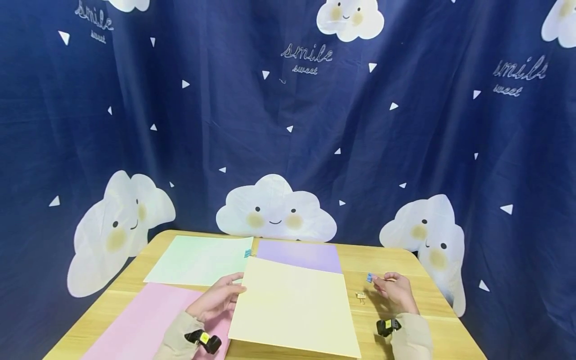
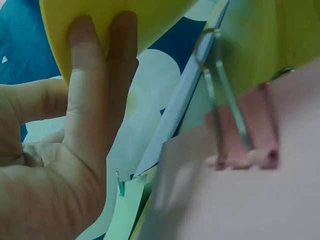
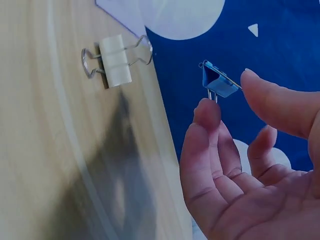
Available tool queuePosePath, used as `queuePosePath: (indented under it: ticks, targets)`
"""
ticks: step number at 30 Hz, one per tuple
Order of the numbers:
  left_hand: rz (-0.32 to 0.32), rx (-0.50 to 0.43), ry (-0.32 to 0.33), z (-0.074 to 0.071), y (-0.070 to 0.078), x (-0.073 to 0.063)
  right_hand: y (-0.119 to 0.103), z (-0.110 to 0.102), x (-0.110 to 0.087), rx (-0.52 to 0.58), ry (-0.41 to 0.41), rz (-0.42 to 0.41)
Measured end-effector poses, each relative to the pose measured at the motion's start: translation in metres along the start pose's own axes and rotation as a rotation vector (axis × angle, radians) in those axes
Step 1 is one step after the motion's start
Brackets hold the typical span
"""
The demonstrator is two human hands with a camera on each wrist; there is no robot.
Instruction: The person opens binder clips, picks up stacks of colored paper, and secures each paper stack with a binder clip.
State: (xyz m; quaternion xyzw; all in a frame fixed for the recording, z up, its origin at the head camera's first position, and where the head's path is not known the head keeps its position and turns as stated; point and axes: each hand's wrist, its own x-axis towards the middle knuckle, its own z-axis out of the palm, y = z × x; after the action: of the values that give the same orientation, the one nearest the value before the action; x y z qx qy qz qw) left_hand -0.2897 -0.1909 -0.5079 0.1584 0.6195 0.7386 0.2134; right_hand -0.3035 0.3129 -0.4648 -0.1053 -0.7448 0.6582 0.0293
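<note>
My left hand (image 1: 218, 298) pinches the left edge of a pale yellow paper sheet or stack (image 1: 292, 307), which is raised and tilted over the table. In the left wrist view two fingers press flat against the yellow paper (image 2: 105, 30). At the right side, my right hand (image 1: 396, 290) pinches a small blue binder clip (image 3: 220, 82) by its wire handles between thumb and fingertips. The clip is apart from the yellow paper. Between the paper and my right hand, a cream binder clip (image 1: 361, 296) lies on the table.
Pink paper (image 1: 148, 320) lies at the left front, with a pink binder clip (image 2: 250, 130) on its edge. Behind are green paper (image 1: 200, 260), with a blue-looking clip (image 1: 248, 253) at its right edge, and purple paper (image 1: 299, 255). A dark blue curtain (image 1: 252, 130) hangs behind the wooden table (image 1: 432, 320).
</note>
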Motion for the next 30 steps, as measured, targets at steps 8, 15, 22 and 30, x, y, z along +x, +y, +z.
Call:
queuePosePath:
  ticks: [8, 15, 22, 30]
  targets:
    - [0.018, -0.004, 0.013, -0.006, 0.009, -0.001, -0.003, 0.001, 0.001, 0.049, -0.047, 0.012]
    - [0.04, -0.01, 0.008, -0.01, 0.016, -0.003, -0.006, 0.006, 0.001, 0.107, -0.083, 0.006]
    - [0.053, -0.024, -0.001, -0.016, 0.02, -0.005, -0.009, 0.01, 0.0, 0.102, -0.115, -0.005]
    - [0.047, -0.026, 0.024, -0.017, 0.021, -0.007, -0.014, 0.016, -0.004, 0.124, -0.146, -0.006]
